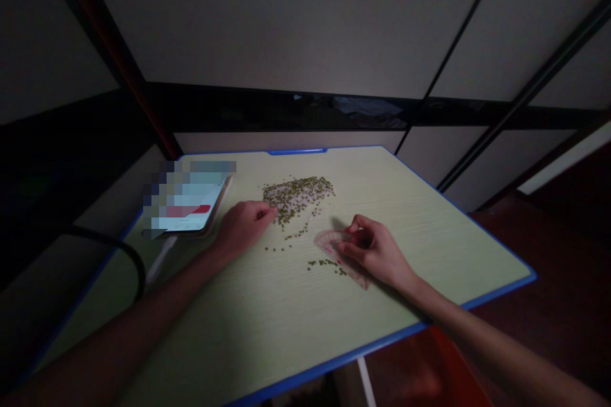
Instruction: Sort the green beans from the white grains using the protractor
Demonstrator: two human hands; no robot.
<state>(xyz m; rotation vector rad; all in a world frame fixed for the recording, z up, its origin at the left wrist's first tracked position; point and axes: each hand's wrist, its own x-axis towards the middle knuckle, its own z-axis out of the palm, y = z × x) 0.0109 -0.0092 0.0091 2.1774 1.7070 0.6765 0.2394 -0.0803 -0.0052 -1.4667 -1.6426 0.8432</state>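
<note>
My right hand [377,251] pinches a clear protractor [329,238] between thumb and fingers, holding it low over the tabletop. Just left of the protractor's lower part lies a short row of small green beans [324,262]. A wide, thin heap of green beans mixed with whitish grains [300,194] covers the table's middle, and a few strays trail down from it. At the heap's left edge my left hand [245,222] rests with its fingers curled closed. Whatever may be within those fingers is too small or hidden to make out.
The pale table [453,241] has a blue rim. On its left side a tablet [191,203] with a lit, partly blurred screen lies near a white cable [160,259]. A dark curved cable [128,248] runs beside it. Cabinet panels [286,25] stand behind the far edge.
</note>
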